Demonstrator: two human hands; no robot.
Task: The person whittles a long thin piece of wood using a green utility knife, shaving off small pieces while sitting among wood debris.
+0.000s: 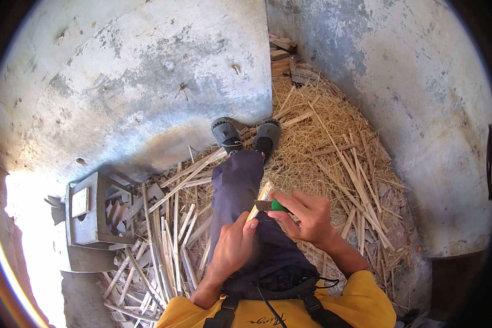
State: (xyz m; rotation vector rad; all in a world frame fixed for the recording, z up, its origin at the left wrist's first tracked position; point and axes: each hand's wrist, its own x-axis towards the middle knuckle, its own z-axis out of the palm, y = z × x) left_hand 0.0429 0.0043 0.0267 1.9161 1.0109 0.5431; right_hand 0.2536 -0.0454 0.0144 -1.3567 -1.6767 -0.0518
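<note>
My left hand (236, 242) is closed round the lower end of a short pale strip of split wood or bamboo (264, 191), which slants up and to the right above my thigh. In my right hand (306, 217) is a knife with a green handle (279, 206), pinched between thumb and fingers. Its short, broad grey blade (263, 205) points left and lies against or just over the strip; whether it cuts in I cannot tell. Part of the handle is hidden by my fingers.
Dry straw and shavings (306, 136) cover the floor ahead and right. Long split sticks (172, 246) lie piled at the left, near a grey wooden box frame (97, 210). Worn plaster walls (136, 71) rise ahead and right (421, 109). My shoes (224, 131) rest near the wall corner.
</note>
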